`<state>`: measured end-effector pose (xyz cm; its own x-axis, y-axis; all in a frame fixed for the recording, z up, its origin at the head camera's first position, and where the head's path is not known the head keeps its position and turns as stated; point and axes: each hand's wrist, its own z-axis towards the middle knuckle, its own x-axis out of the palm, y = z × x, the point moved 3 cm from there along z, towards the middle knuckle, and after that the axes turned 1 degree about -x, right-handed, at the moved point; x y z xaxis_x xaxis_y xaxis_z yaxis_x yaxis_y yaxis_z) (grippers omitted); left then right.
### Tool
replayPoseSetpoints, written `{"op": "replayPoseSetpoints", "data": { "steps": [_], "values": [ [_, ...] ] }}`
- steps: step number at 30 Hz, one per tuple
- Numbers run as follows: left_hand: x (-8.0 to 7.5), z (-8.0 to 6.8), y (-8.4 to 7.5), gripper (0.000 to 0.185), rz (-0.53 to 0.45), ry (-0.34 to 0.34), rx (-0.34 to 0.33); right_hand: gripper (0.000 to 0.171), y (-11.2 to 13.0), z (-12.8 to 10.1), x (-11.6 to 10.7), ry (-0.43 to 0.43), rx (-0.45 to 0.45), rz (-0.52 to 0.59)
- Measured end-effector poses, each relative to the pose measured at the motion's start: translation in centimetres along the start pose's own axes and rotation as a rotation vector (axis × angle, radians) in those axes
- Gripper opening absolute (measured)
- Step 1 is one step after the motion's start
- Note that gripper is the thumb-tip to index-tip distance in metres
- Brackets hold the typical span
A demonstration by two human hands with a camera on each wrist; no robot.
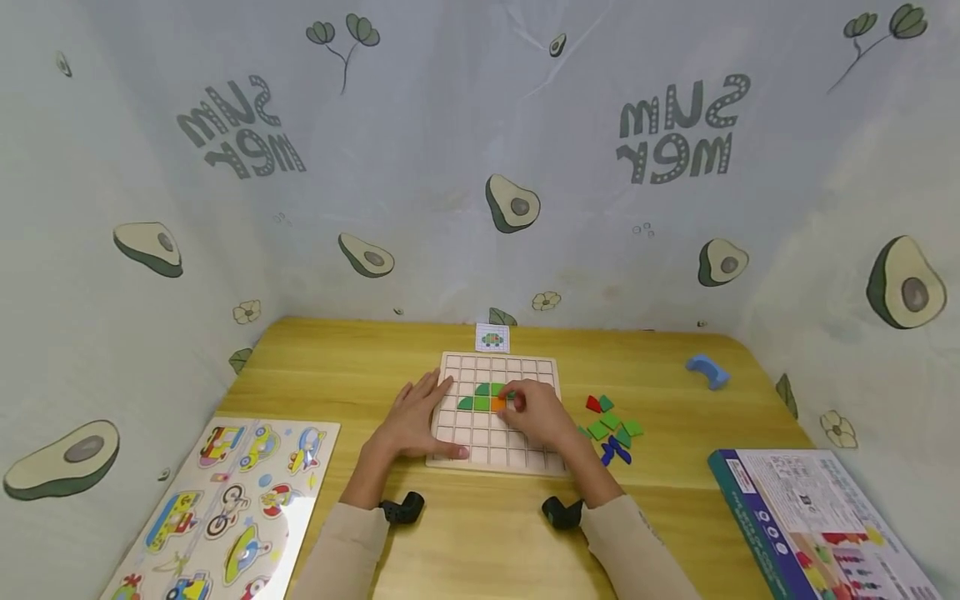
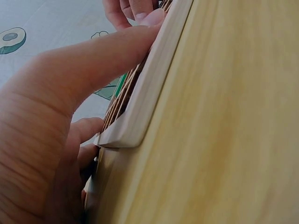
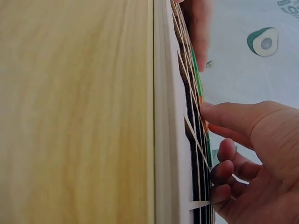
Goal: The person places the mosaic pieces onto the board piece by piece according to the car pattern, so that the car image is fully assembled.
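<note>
A wooden grid board [image 1: 487,455] lies on the table with several green pieces [image 1: 482,403] set in its middle squares. My left hand [image 1: 412,418] rests spread on the board's left side, its thumb on the front rim and its other fingers by the left edge. With curled fingers, my right hand [image 1: 538,412] pinches an orange piece [image 1: 497,405] between thumb and forefinger at the grid, beside the green pieces. In the right wrist view, the other fingers of the right hand [image 3: 261,154] bend close to the board; part of the orange piece is hidden.
Behind the board is a small picture card [image 1: 492,338]. Loose green, red and blue pieces [image 1: 609,422] lie to its right, with a blue arch [image 1: 708,371] farther off. A vehicle puzzle board [image 1: 288,500] is at front left, a box [image 1: 810,508] at front right.
</note>
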<state>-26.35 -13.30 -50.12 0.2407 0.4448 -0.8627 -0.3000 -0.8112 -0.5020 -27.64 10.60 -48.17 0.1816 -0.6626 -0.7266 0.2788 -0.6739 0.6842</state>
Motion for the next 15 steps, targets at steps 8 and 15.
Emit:
{"op": "replayPoseSetpoints", "data": {
  "steps": [8,15],
  "values": [
    [0.0,0.3,0.1,0.127,0.022,-0.005,0.009,0.017,-0.2,0.0,-0.5,-0.010,0.014,0.021],
    [0.1,0.3,0.2,0.128,0.021,0.000,0.018,0.021,-1.0,-0.7,-2.1,-0.065,0.041,0.013]
  ]
}}
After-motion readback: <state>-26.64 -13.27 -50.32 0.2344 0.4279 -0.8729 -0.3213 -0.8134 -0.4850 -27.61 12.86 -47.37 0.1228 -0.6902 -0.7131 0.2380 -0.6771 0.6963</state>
